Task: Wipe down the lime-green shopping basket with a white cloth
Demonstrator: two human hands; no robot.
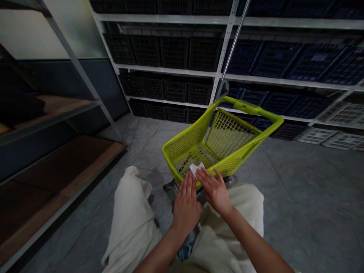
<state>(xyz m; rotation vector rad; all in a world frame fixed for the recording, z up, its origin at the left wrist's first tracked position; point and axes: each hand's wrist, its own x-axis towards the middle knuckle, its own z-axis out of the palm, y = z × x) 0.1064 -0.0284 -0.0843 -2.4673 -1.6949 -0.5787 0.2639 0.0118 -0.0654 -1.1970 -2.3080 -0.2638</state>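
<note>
Grey floor (295, 197) and steel shelves (170, 67) of plastic crates (173, 53) surround a green mesh cart (230, 134); a folded white scrap (196, 168) lies at its near rim, under the open right hand (213, 191), the open left hand (186, 206) beside.

The small white piece (196, 168) in the lime-green basket cart (184, 142) sits half under the left hand (186, 203) and right hand (213, 189), and I can't tell from here whether it's paper or cloth. The cart's wheeled base (170, 185) disappears behind the hands and pale clothing (131, 227). The top crates (210, 5) run off the view, and the dark heap (17, 106) on the wooden shelf (65, 108) is too dim to make out.
</note>
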